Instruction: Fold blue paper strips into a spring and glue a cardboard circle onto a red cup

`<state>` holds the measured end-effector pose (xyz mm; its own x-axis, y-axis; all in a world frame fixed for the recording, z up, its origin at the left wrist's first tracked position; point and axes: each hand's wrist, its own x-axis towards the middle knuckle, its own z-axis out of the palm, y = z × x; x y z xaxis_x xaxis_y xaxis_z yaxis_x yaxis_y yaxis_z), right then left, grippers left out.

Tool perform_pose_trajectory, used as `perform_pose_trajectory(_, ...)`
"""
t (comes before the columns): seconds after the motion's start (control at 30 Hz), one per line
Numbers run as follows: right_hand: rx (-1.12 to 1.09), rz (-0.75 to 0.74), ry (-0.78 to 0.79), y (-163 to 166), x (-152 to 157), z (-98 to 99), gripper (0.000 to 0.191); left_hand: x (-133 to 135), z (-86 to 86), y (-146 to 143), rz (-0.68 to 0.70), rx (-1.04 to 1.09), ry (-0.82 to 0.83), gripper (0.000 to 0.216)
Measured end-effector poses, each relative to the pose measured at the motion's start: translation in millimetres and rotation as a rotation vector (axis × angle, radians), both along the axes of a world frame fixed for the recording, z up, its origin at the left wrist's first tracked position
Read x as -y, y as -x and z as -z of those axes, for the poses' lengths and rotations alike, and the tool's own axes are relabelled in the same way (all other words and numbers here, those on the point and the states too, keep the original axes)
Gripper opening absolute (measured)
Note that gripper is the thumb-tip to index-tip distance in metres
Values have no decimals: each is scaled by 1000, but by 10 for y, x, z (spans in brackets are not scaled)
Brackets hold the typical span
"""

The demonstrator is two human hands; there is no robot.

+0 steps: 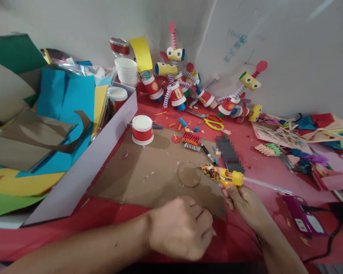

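Note:
My right hand (240, 199) grips a yellow glue gun (224, 176) by its handle. A clear glue stick (267, 185) juts from the gun's back, and the nozzle points left over the brown cardboard sheet (154, 171). Closed into a fist, my left hand (183, 228) is near the cardboard's front edge; its fingers curl away from view, so anything inside is hidden. A ring mark (189, 185) shows on the board by the nozzle. Farther back stand an upside-down red and white paper cup (143, 130) and several folded paper springs (191, 140).
Scissors (214, 122), a pen (207, 153) and a blurred dark object (229, 154) lie beyond the glue gun. Paper-cup figures (177, 94) line the wall. At left is a white box (82, 163) of coloured paper; a purple power strip (304, 217) and paper scraps (282, 133) are at right.

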<state>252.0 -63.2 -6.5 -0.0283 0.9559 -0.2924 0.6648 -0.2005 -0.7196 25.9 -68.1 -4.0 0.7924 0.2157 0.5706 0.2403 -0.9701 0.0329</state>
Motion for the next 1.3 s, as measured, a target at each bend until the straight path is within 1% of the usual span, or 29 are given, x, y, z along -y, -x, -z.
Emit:
perform_pose_trajectory(0.33, 57, -19, -9, -21, 54, -24, 53, 5, 22, 0, -4, -22, -2, 16)
perform_pose_trajectory(0.7, 74, -29, -12, -109, 142, 35, 53, 9, 0, 17, 5, -42, -12, 16)
perform_pose_trajectory(1.03, 102, -23, -14, -59, 242, -52, 48, 19, 0, 2, 12, -31, -11, 17)
perform_pose_trajectory(1.17, 146, -30, -9, -50, 276, -76, 49, 18, -9, -8, 11, -24, -8, 16)
perform_pose_trajectory(1.3, 187, -29, -13, -54, 316, -86, 48, 13, -36, -23, 11, 3, -4, 19)
